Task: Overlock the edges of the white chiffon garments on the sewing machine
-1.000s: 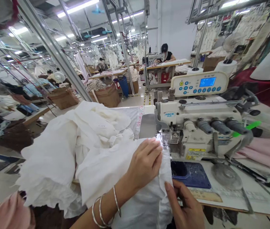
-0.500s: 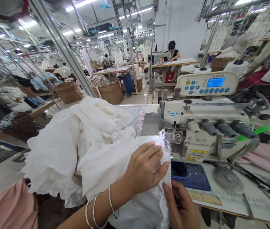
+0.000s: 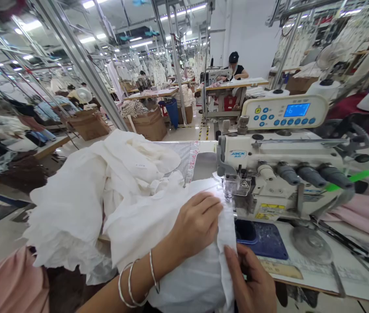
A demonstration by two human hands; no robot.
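Note:
White fabric (image 3: 168, 221) lies across the table, its right edge running under the lit presser foot of an overlock sewing machine (image 3: 279, 165). Silver bangles circle the wrist of my left hand (image 3: 199, 221), whose curled fingers grip the fabric just in front of the foot. Closer to me, my right hand (image 3: 251, 278) pinches the fabric's right edge between thumb and fingers. The left thumb is mostly hidden behind the fingers. Attached to the same cloth, or lying against it on the left, is a heap of white ruffled material (image 3: 73, 204); I cannot tell which.
A control panel (image 3: 285, 113) with a blue display tops the machine. Right of my hands lie a blue tray (image 3: 263, 239) and black tweezers (image 3: 344, 241). Pink cloth (image 3: 360, 215) sits at the right. Farther back, a person (image 3: 235, 69) works at another sewing machine.
My left thumb has drawn in, and the left fingers have curled closer on the fabric. The fabric's far edge near the foot has shifted slightly. My right hand keeps its pinch.

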